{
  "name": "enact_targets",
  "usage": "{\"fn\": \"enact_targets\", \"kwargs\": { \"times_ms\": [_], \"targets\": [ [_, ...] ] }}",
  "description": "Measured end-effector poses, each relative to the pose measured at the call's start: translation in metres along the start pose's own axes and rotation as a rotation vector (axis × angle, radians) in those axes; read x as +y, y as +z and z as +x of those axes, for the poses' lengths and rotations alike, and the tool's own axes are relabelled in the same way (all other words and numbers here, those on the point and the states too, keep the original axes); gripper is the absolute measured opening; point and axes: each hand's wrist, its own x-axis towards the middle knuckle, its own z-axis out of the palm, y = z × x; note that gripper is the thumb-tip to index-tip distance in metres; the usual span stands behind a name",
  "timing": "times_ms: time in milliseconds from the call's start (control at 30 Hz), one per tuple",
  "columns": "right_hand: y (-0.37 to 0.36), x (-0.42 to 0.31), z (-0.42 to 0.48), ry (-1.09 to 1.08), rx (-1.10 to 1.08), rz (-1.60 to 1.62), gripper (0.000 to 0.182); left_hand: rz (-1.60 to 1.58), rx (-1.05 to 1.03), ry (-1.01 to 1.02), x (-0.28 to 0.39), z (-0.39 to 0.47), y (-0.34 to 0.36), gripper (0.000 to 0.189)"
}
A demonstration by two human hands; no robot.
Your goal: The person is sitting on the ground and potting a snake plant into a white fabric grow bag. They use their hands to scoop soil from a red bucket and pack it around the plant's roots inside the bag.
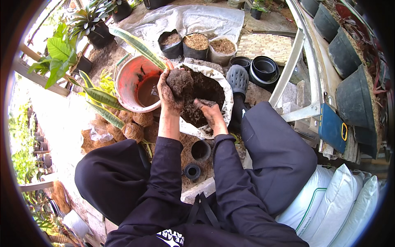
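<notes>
My left hand [168, 92], coated in soil, is wrapped around the root ball [180, 82] of a snake plant [140, 46]. The plant's long yellow-edged leaf leans up and to the left over a bucket. Just below and right of the root ball, my right hand [209, 112] is over dark potting soil [208, 86] in a white sack [227, 102] with its rim rolled down. Its fingertips are dirty and blurred against the soil, so whether they hold any is unclear.
The red-stained bucket [123, 83] stands left of the sack. Coir-wrapped balls [133, 131] and another snake plant [101, 95] lie nearer. Small black pots [201, 150] sit between my knees. Filled grow bags [195, 45] stand behind; a metal frame [288, 68] rises at right.
</notes>
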Motion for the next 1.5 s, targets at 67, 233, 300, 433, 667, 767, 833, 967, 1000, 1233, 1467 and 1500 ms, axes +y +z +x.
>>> {"fn": "enact_targets", "kwargs": {
  "times_ms": [67,233,300,433,667,767,833,967,1000,1233,1467,1500],
  "targets": [
    [0.013,-0.045,-0.024,0.213,-0.001,0.282,0.043,0.001,0.008,0.018,0.006,0.0,-0.008,0.04],
    [0.012,-0.01,0.017,0.104,-0.263,1.015,0.043,0.019,0.01,0.042,-0.012,0.005,-0.005,0.044],
    [0.016,-0.014,0.016,0.078,-0.343,1.19,0.045,0.081,0.004,0.083,-0.018,0.001,-0.002,0.045],
    [0.029,-0.035,0.007,-0.04,-0.434,1.233,0.061,0.29,0.065,0.27,-0.023,-0.006,0.004,0.039],
    [0.035,-0.046,0.025,-0.158,-0.343,1.074,0.059,0.634,0.078,0.507,-0.059,-0.024,0.023,0.027],
    [0.033,-0.035,0.023,-0.167,-0.363,1.117,0.052,0.873,0.061,0.569,-0.06,-0.026,0.019,0.03],
    [0.031,-0.03,0.024,-0.173,-0.298,1.081,0.054,1.09,0.04,0.604,-0.053,-0.028,0.022,0.031],
    [0.027,-0.022,0.025,-0.196,-0.381,1.13,0.056,1.207,-0.127,0.753,-0.04,-0.026,0.036,0.028],
    [0.025,-0.019,0.023,-0.234,-0.383,1.088,0.056,1.251,-0.113,0.769,-0.039,-0.026,0.039,0.026],
    [0.038,-0.041,0.012,-0.073,-0.121,1.197,0.048,1.062,-0.086,0.475,-0.049,-0.024,0.026,0.021],
    [0.048,-0.039,0.013,-0.035,-0.076,1.198,0.036,1.135,-0.095,0.439,-0.045,-0.022,0.013,0.022],
    [0.045,-0.036,0.017,-0.076,-0.087,1.181,0.037,1.136,-0.113,0.441,-0.046,-0.021,0.018,0.022]
  ]
}}
